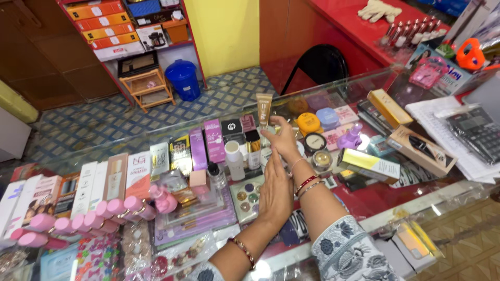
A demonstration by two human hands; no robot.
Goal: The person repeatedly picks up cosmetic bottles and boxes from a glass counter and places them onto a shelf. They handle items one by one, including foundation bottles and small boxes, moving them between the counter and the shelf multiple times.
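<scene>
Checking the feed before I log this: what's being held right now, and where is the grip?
The right hand pinches a tan tube at its lower end, upright. The left hand rests flat on the glass counter, holding nothing.

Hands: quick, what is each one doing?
Right hand: closed on a gold tube.
Left hand: open, flat on the glass counter, holding nothing.

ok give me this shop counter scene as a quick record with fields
setting: glass display counter with cosmetics laid out under the glass
right hand: right hand holds a beige tube upright by its lower end
left hand: left hand lies flat, palm down, on the glass
on top: boxed items, calculator
behind counter: blue bin, black chair
</scene>
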